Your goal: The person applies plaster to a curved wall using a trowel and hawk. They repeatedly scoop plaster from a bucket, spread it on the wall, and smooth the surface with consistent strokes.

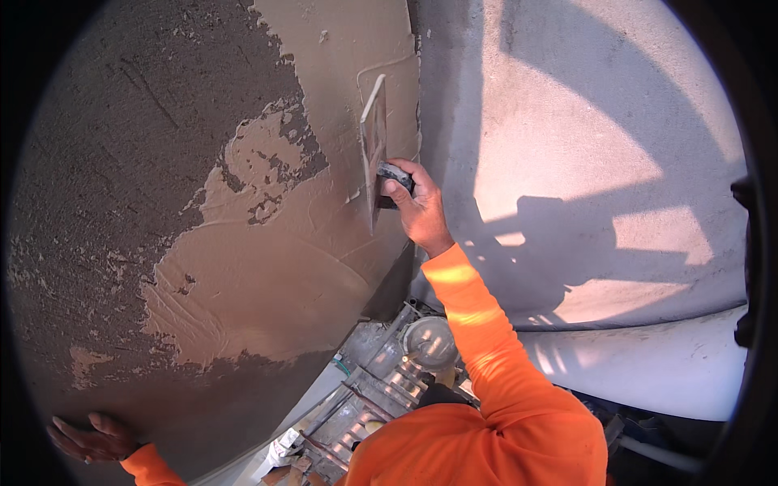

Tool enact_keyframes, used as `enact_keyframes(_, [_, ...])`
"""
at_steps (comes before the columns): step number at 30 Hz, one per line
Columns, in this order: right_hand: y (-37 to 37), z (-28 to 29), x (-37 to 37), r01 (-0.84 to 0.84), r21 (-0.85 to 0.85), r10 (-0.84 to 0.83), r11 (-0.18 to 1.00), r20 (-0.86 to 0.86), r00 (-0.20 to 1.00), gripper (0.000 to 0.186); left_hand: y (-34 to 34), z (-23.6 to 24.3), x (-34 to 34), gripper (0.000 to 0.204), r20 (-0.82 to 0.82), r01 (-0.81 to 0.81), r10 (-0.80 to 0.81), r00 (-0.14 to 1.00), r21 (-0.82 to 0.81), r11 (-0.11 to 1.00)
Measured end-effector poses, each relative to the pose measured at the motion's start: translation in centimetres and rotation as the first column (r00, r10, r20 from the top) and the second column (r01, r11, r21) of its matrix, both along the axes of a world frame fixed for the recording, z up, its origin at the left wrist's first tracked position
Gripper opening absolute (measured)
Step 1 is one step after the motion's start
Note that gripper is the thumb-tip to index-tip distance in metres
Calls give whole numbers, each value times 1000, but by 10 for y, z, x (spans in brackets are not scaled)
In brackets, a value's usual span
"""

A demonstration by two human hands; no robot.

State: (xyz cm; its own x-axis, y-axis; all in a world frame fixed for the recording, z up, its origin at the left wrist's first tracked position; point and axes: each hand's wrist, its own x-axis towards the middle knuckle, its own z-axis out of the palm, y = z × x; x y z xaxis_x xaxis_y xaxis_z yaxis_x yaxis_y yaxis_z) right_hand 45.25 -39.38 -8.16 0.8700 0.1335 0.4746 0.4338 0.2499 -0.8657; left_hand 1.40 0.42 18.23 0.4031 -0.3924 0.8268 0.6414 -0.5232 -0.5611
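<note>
My right hand [417, 202] grips the dark handle of a flat rectangular trowel [371, 130] held upright along a wall coated with wet beige plaster [267, 283], near the corner with a pale wall. The plaster has ragged edges over the dark, rough base coat [97, 186], with a smaller irregular patch higher up. At lower left my left hand [93, 437] lies with fingers spread against the dark part of the wall. Both my arms are in orange sleeves.
A pale grey wall [567, 113] on the right carries shadows and meets a white curved ledge [632, 364]. Below me is a metal scaffold platform [381, 389] with a round bucket [429, 340] and various objects on it.
</note>
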Motion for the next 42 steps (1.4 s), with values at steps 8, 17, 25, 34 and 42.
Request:
enact_keyframes(8, [-1,-107,-7,63,513,275,856,-555,785,26,3,-3,-2,67,15,24,-24,1000,-44,999])
enact_keyframes(17, [47,-77,-17,131,621,381,772,-619,686,21,-6,-2,0,64,19,-33,34,999,-55,998])
enact_keyframes(25, [54,58,-27,83,584,315,808,-546,777,23,-15,-3,5,62,68,42,-37,997,-71,997])
enact_keyframes(34, [85,202,-79,-115,299,155,947,-116,981,29,-17,-4,0,61,84,16,-7,996,-98,995])
enact_keyframes(42, [157,169,-184,267,-75,-196,961,497,845,29,-16,-4,-2,59,88,40,-32,996,-89,995])
